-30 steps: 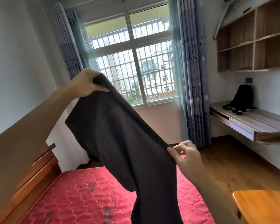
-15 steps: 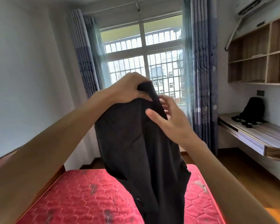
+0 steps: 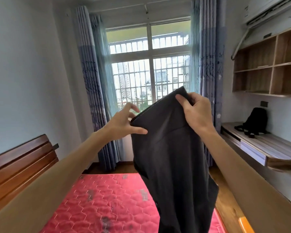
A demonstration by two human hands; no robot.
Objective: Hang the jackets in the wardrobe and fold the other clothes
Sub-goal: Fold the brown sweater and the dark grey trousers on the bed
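A dark grey garment (image 3: 171, 157) hangs in the air in front of the window, its lower part dangling over the red mattress (image 3: 107, 204). My right hand (image 3: 196, 113) grips its top right corner, thumb on the front of the cloth. At the garment's upper left edge my left hand (image 3: 124, 122) has its fingers spread and straight. The thumb lies against the cloth, and the fingers do not close on it. No jacket or wardrobe is in view.
A wooden headboard (image 3: 20, 163) stands at the left. On the right wall are a wooden desk (image 3: 265, 148) with a black backpack (image 3: 254, 121) and open shelves (image 3: 269, 68). Curtains (image 3: 94, 91) frame the barred window (image 3: 149, 73). Wooden floor (image 3: 225, 197) runs beside the bed.
The garment has passed from my left hand to my right. My right hand now grips the top, and my left hand has let go and spread at the left edge. The view has tilted slightly.
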